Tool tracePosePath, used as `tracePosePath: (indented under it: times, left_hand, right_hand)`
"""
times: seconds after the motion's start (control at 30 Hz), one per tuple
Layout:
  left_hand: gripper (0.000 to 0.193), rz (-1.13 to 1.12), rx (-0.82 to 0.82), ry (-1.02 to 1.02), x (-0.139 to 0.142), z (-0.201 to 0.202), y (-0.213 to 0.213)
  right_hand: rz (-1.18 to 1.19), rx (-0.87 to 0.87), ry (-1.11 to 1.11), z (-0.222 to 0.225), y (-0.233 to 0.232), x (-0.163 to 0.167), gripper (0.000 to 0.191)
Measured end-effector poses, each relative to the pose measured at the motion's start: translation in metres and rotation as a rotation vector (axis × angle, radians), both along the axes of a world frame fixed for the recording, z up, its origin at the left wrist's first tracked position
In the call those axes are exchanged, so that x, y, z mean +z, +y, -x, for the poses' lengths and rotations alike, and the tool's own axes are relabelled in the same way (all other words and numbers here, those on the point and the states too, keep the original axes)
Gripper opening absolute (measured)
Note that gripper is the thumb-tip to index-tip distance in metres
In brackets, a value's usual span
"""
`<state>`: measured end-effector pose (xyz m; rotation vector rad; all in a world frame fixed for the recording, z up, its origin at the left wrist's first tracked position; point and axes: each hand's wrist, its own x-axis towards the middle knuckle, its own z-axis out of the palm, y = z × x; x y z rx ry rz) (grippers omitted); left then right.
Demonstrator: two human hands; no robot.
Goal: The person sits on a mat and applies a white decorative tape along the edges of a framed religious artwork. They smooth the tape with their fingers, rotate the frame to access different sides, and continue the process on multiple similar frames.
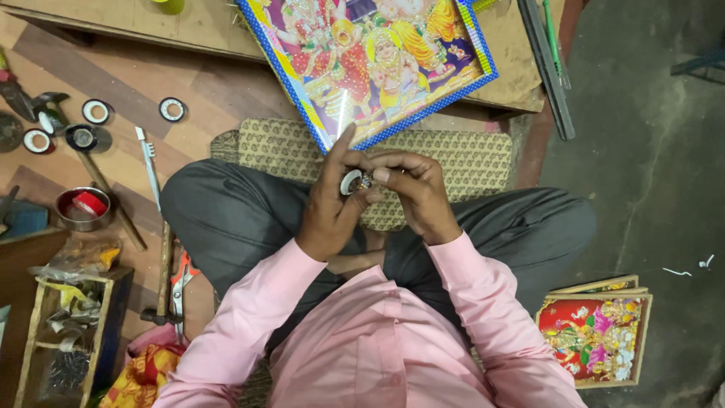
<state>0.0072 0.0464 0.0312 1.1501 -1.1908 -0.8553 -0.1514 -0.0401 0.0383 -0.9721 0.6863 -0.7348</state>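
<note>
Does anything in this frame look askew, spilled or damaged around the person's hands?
Nothing looks spilled or damaged. The blue-bordered framed picture lies at a slant, its corner hanging off the wooden board toward the hands. Tape rolls and tools sit scattered on the floor. Left hand and right hand hold a small tape roll.

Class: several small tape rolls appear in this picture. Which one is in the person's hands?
The white roll, pinched between left hand and right hand above the lap. The other rolls lie on the floor at far left.

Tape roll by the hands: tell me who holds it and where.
Both hands hold the small tape roll. The left hand pinches its rim between thumb and fingers; the right hand has its fingertips at the roll's right edge.
</note>
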Motion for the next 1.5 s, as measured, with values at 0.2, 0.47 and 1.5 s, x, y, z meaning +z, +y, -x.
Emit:
tracePosePath:
  times: [0.2, 0.47, 1.5]
  left_hand:
    - [0.084, -0.002, 0.007, 0.011, -0.005, 0.002, 0.001]
    - [0.054, -0.198, 0.05, 0.444, -0.026, 0.005, 0.001]
    - [0.019, -0.028, 0.146, 0.086, -0.015, 0.0, 0.002]
  right_hand:
    - [-0.121, -0.011, -0.042, 0.005, 0.001, -0.016, 0.011]
    - [-0.058, -0.102, -0.028, 0.002, 0.001, -0.023, 0.015]
    - [0.044, -0.04, 0.036, -0.004, 0.002, -0.023, 0.005]
